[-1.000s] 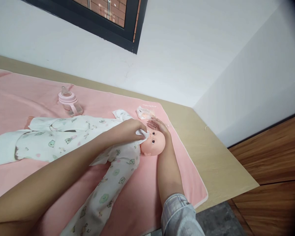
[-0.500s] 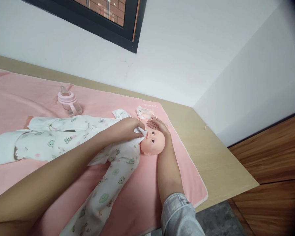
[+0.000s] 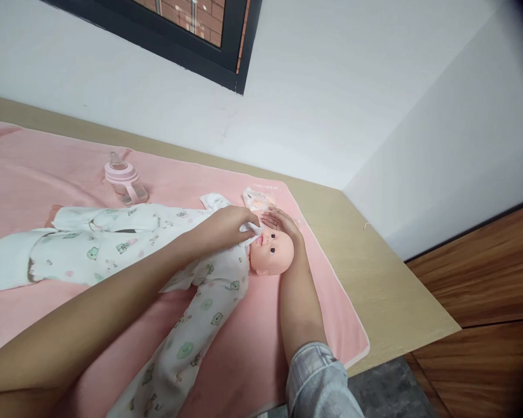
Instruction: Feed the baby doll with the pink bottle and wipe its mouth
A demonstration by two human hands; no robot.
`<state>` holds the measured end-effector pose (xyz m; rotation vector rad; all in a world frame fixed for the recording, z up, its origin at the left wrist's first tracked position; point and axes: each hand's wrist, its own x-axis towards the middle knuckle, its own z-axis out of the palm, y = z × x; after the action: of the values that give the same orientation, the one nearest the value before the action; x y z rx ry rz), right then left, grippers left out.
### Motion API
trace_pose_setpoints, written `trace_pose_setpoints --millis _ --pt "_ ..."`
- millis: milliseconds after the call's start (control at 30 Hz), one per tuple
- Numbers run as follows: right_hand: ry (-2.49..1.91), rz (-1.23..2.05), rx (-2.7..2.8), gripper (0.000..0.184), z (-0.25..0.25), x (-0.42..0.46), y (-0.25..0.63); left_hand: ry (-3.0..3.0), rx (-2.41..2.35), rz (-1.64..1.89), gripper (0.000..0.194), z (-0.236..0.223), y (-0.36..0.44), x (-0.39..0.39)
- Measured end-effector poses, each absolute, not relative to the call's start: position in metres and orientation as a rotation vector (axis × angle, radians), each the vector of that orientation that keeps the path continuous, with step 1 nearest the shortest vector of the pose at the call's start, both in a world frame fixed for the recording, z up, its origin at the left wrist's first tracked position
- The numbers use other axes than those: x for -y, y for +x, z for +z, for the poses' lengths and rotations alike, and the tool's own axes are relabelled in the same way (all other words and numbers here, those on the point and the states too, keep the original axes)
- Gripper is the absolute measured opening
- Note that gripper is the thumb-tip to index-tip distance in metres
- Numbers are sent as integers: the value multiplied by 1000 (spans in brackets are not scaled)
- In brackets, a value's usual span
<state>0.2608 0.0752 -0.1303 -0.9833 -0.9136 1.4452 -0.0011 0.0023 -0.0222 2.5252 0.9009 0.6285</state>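
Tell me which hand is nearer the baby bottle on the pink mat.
The left hand. It holds a white wipe at the doll's mouth, on the side toward the bottle. The right hand cups the doll's head on the far side, farther from it.

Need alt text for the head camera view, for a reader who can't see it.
A left hand presses a white wipe to the mouth of a baby doll lying on a pink blanket, while the right hand cups the doll's head. A pink feeding bottle stands behind.
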Motion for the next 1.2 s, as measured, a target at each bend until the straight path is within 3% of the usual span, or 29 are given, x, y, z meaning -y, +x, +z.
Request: trace_pose_setpoints --millis 633,867,1200 --pt "-1046 1424 881 20 -124 -71 257 2438 -923 723 32 -19 5 3" --pt "-988 1438 912 23 -136 -80 262 2359 -789 702 22 -17 6 6" --pt "-984 1446 920 25 -137 -80 264 2389 -818 742 30 -20 10 9"
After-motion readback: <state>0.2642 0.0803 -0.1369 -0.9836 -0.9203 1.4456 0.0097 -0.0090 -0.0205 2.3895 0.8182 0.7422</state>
